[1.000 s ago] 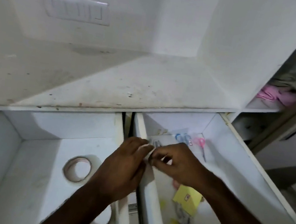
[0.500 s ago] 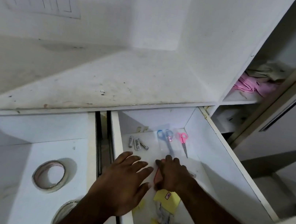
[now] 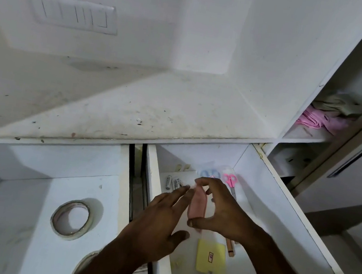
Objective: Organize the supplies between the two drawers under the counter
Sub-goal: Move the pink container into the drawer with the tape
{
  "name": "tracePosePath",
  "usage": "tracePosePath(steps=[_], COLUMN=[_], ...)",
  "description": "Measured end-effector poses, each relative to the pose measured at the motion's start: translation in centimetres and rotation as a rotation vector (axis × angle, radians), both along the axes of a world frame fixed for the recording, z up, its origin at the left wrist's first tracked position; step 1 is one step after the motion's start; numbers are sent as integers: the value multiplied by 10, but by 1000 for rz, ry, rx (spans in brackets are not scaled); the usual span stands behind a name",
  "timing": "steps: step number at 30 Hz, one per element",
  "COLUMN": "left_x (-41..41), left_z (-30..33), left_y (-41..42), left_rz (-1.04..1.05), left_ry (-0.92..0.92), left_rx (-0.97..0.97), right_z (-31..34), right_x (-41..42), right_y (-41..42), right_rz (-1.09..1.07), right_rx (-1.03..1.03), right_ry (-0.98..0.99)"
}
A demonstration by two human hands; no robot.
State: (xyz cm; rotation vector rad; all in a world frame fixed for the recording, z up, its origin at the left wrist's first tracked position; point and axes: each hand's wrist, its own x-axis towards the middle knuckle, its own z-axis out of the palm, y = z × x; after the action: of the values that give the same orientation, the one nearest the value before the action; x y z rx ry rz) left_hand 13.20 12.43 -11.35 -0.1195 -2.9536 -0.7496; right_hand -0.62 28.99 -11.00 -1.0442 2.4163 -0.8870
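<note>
I see the right hand (image 3: 223, 211) pinching what looks like a pink eraser (image 3: 197, 206) over the right drawer (image 3: 281, 210); the left hand (image 3: 160, 223) hovers beside it, fingers released.

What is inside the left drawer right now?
The white left drawer holds a beige tape roll; a second roll shows partly under the left hand's forearm. The front corner is covered.

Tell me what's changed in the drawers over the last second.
The right hand moved forward in the right drawer and now holds a pink item between thumb and forefinger; the left hand has opened flat beside it. The tape roll, scissors and yellow pad stayed put.
</note>
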Motion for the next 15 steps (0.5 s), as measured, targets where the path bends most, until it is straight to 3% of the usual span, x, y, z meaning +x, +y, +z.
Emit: tracePosePath(steps=[6,13,15], left_x=[0,-2,-1], left_z=[2,2,2], left_y=[2,1,0], left_rz=[13,30,32], left_ry=[-11,41,17], left_rx=[141,297,271], right_z=[20,25,28], right_x=[16,12,5], right_y=[-2,4,4], right_rz=[39,90,40], right_rx=[-262,-334,-349], right_ry=[-332,-572,-547])
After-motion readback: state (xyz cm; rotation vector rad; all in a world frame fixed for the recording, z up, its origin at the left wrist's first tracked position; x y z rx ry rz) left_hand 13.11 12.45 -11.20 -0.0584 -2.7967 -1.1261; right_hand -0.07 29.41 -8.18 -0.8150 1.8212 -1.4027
